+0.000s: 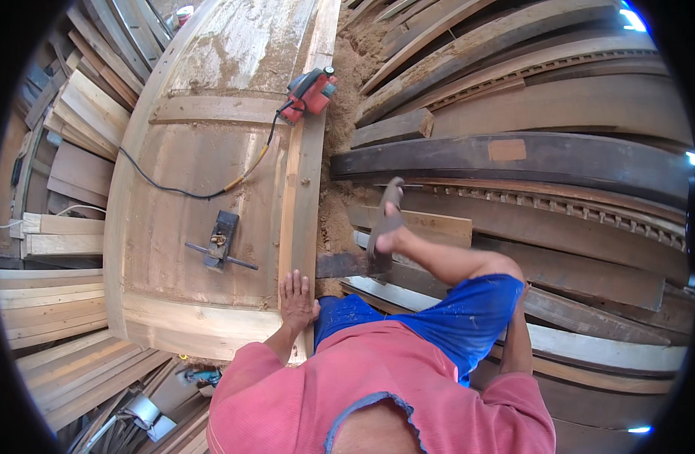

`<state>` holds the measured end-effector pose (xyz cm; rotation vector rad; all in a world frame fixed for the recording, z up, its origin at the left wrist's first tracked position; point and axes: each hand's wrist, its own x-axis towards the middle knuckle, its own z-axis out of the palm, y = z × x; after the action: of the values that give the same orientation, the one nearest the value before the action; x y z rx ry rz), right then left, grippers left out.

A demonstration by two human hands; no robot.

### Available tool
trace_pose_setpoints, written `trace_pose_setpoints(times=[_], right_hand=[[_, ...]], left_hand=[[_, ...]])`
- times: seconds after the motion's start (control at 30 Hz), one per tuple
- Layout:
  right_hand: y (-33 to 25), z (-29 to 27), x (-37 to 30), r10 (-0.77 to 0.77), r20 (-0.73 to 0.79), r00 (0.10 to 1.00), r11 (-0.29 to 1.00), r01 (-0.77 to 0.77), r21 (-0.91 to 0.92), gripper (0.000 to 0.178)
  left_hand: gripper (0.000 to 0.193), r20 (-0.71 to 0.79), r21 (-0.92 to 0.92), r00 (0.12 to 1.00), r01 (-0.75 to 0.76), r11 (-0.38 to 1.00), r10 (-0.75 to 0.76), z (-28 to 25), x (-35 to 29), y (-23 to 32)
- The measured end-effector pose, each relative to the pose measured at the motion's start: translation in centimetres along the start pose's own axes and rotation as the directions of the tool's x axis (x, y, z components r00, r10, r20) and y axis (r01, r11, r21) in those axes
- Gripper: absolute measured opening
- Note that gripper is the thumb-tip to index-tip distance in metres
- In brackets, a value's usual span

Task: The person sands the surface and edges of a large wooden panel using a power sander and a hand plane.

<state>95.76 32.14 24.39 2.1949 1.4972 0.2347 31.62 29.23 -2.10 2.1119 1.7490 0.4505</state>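
My left hand point(296, 299) lies flat, fingers stretched out, on the near right edge of a large panelled wooden door point(204, 324). Nothing is in it. My right forearm point(518, 340) runs beside my raised right knee, and the fingers of that hand are hidden by the leg. On the door panel sits a dark wooden hand plane point(221, 240) with a cross handle and shavings in its mouth. Farther away, a red electric planer point(308, 96) rests on the door's right-hand rail, its black cord point(171, 188) looping across the panel.
Stacked boards and beams point(544, 163) fill the right side. Sawdust point(340, 144) lies along the gap beside the door. More planks point(52, 303) are piled at the left, with a teal power tool point(204, 376) below the door's near end. My sandalled foot point(389, 223) is raised.
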Motion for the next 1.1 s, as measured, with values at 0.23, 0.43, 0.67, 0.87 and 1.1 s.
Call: trace_pose_setpoints(times=[0.23,0.43,0.67,0.87,1.1], right_hand=[[-4.1,-7.7,0.0,0.145,0.292,0.945,0.984,-0.107,-0.142,0.073],[-11.3,-2.6,6.5,0.041,0.434,0.900,0.994,0.006,-0.105,0.069],[-39.0,-11.8,20.1,-0.683,0.207,0.700,0.610,0.392,0.688,0.032],[-52.5,-22.6,27.5,-0.686,-0.084,0.723,0.254,0.346,0.903,0.030],[-62.5,-21.6,45.1,-0.381,-0.397,0.835,0.176,0.487,0.856,0.040]], left_hand=[[0.088,0.041,0.026,0.997,0.063,0.998,-0.064,-1.4,-0.3,0.6],[0.086,0.053,0.030,0.985,0.164,0.986,-0.165,-2.3,-2.6,0.1],[0.085,0.144,0.025,0.877,0.459,0.888,-0.458,-5.4,-3.0,2.7],[0.090,0.003,-0.066,0.814,0.579,0.812,-0.581,-1.1,3.1,5.2],[0.108,0.141,-0.287,0.562,0.811,0.510,-0.815,-4.0,26.0,3.3]])
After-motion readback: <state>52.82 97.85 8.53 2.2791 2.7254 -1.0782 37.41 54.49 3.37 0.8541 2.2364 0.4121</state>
